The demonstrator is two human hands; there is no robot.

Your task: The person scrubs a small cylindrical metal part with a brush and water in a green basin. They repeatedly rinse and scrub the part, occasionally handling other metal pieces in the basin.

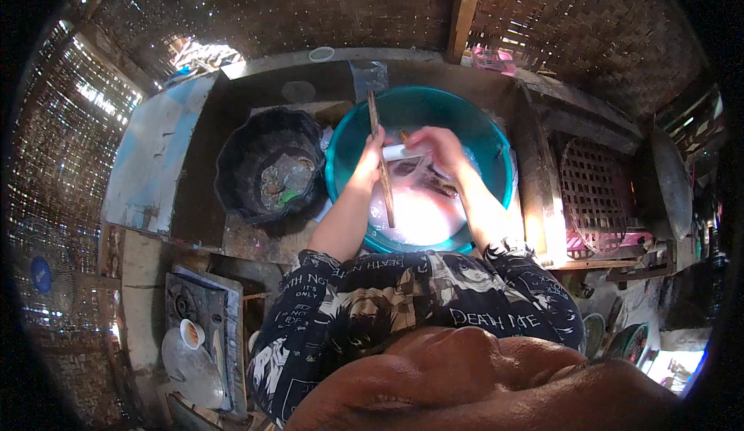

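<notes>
My left hand (370, 155) grips a long wooden stick (386, 196), which slants over a round teal plastic basin (336, 184). My right hand (446, 147) is curled at a pale, roughly cylindrical object (400, 152) that lies between the two hands. Its exact kind and the grip's hidden side are hard to make out. Cloudy, sudsy water (401, 198) fills the basin's lower part, with strong glare toward the front. Dark, long items (436, 184) lie partly under the water below my right hand; I cannot tell what they are.
Left of the basin stands a black tub (232, 198) with plastic scraps inside. Wooden sides (537, 187) frame the work area. A perforated plastic basket (598, 187) is at the right. Lower left, a white cup (192, 333) and a metal lid (189, 373) rest on a stove (218, 309).
</notes>
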